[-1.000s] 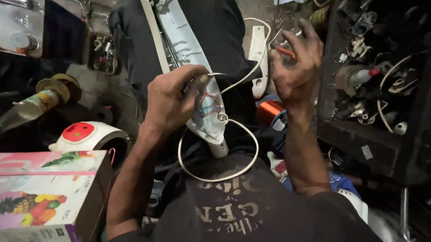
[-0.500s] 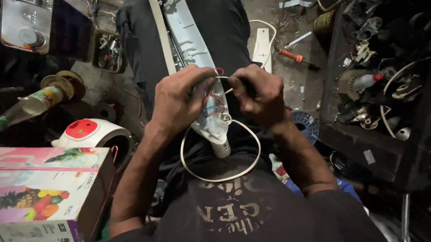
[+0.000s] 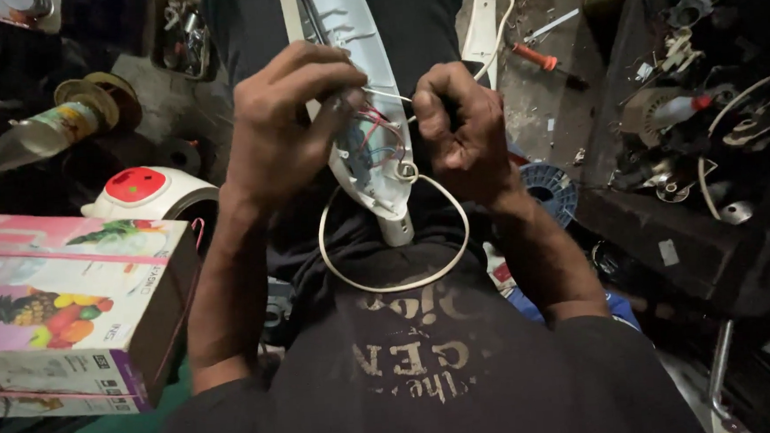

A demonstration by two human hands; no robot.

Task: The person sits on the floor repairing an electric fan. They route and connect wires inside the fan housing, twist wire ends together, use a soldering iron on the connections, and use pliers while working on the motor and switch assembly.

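Observation:
A long white plastic appliance housing [image 3: 351, 29] lies open along my lap, with thin red and blue wires [image 3: 372, 131] showing inside its lower end. My left hand [image 3: 284, 129] grips that housing from the left, its fingers curled over the wired section. My right hand [image 3: 467, 137] is closed in a fist on a small dark tool [image 3: 450, 108], pressed close against the housing's right side by the wires. A white cord [image 3: 397, 286] comes out of the housing's end and hangs in a loop over my dark shirt.
A colourful carton with fruit pictures [image 3: 65, 304] stands at the left, beside a white appliance with a red button [image 3: 146, 189] and a plastic bottle [image 3: 43, 136]. An orange-handled screwdriver [image 3: 535, 57] and a grey spool [image 3: 549, 190] lie right. A dark shelf [image 3: 657, 220] holds several metal parts.
My right hand has come back from the right side, closed on the dark tool, and now sits against the housing. The view has drawn closer; my left hand keeps its grip.

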